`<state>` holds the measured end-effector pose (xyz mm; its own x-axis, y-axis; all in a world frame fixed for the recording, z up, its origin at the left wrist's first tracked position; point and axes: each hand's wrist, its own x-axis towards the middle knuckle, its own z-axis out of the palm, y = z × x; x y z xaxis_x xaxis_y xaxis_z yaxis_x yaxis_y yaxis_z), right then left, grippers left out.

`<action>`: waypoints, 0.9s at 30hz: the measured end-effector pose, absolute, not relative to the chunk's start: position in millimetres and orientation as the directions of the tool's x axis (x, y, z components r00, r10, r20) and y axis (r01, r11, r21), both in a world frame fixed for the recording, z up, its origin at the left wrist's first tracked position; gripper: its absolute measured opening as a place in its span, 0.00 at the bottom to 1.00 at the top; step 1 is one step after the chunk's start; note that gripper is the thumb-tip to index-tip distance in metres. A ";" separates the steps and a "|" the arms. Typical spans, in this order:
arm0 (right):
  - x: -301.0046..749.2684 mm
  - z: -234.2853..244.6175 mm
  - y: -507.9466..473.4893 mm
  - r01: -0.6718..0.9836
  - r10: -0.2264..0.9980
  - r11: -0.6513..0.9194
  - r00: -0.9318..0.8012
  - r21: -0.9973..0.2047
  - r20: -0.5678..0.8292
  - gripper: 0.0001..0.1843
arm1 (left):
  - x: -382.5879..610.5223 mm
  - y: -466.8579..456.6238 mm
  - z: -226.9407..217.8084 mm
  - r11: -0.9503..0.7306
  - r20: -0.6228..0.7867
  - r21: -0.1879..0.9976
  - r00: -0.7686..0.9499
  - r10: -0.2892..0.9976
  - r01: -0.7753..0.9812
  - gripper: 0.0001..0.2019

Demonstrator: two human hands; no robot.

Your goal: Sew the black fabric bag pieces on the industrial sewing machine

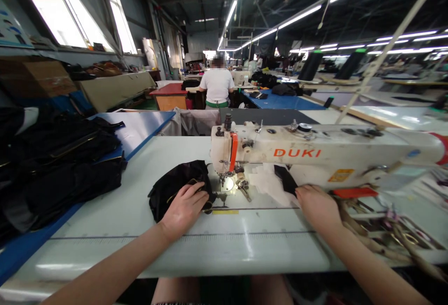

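Observation:
On the pale sewing table, my left hand [185, 206] rests on a bunched black fabric piece [178, 179] with a thin gold-coloured line along it. Its fingers lie stretched over the cloth, left of the needle area. A white sewing machine [259, 148] marked DUKI stands across the table, its presser foot [224, 181] over a lit plate. Right of the needle, my right hand [317, 204] is closed, thumb and fingers pinching the near end of a black fabric strip [286, 180]. White sheet-like material [268, 183] lies under the strip.
A heap of black fabric pieces [59, 155] is stacked on a blue-edged table to the left. Scissors and tools lie in a tray [409, 235] at the right, near beige cloth. Ahead, a person in a white shirt [217, 85] faces away. Black thread cones [311, 66] stand behind the machine.

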<state>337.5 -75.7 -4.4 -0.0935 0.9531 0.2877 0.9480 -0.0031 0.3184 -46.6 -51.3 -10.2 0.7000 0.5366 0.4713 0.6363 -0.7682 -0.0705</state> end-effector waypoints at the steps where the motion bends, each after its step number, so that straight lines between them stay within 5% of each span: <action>1: 338.2 -4.5 -75.8 0.950 0.953 -0.010 -0.086 0.312 0.291 0.13 | -46.6 -51.1 -10.5 -0.769 0.474 -0.078 0.702 0.532 0.635 0.14; 19: 337.1 -9.7 -69.6 0.988 0.927 -0.061 0.004 0.141 0.376 0.10 | -46.5 -49.4 -11.1 -0.770 0.522 -0.132 0.704 0.482 0.625 0.13; 27: 343.9 -12.1 -63.8 0.994 0.858 -0.097 0.110 -0.053 0.502 0.07 | -47.1 -49.0 -14.5 -0.766 0.519 -0.118 0.697 0.495 0.632 0.12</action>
